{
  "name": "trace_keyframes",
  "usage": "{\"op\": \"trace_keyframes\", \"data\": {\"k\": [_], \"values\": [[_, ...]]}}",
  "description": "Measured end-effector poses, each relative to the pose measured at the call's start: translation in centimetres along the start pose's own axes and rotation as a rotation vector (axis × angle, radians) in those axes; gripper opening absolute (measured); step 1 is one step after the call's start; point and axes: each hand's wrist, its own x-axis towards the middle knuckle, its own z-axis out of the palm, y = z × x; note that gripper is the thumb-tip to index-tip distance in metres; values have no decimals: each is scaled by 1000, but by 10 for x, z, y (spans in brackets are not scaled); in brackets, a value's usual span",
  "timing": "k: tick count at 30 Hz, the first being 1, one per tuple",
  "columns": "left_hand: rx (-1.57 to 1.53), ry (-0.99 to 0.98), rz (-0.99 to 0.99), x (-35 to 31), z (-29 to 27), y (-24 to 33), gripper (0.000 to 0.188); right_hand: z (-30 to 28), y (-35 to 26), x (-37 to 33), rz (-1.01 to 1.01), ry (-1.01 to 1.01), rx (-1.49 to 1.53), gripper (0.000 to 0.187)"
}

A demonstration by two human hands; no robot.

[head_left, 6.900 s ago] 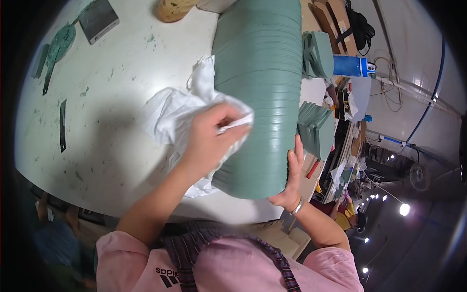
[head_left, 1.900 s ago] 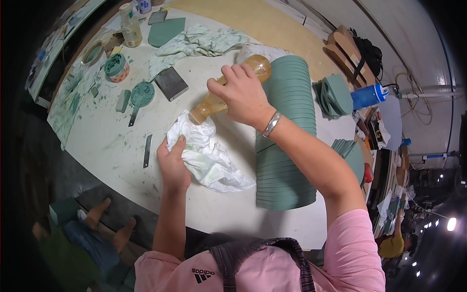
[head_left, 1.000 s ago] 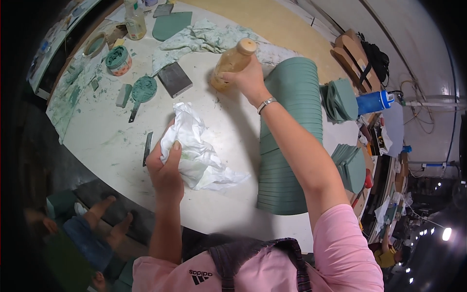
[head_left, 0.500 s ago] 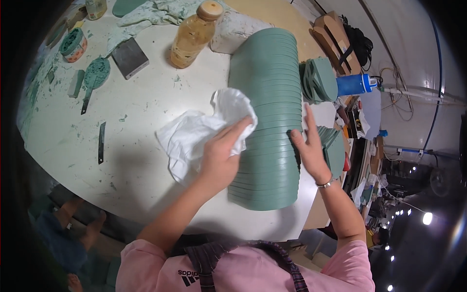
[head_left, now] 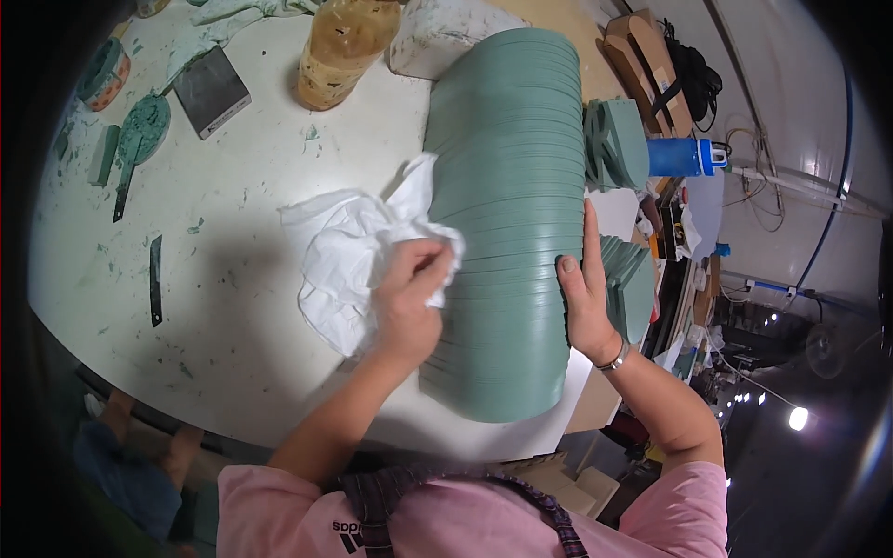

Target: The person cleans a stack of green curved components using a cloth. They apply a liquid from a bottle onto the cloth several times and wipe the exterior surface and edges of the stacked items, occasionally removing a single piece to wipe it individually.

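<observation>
Green paste (head_left: 96,65) in tub (head_left: 113,86), cloth (head_left: 339,256) in left hand (head_left: 406,302)

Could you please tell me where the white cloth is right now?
In the head view, the white cloth is in the left hand, at the left side of the green stack.

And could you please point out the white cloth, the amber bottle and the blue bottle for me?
White cloth (head_left: 346,249): head view, on its crumpled middle.
Amber bottle (head_left: 344,54): head view, on its body.
Blue bottle (head_left: 673,157): head view, on its body.
</observation>
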Motion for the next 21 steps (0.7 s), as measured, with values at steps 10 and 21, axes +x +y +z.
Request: {"op": "trace_keyframes", "data": {"k": [10, 21], "values": [[9, 36, 106, 2, 5, 1, 43, -1, 1, 1, 49, -19, 17, 85], [-27, 193, 61, -3, 38, -5, 39, -35, 39, 1, -126, 51, -193, 68]]}}
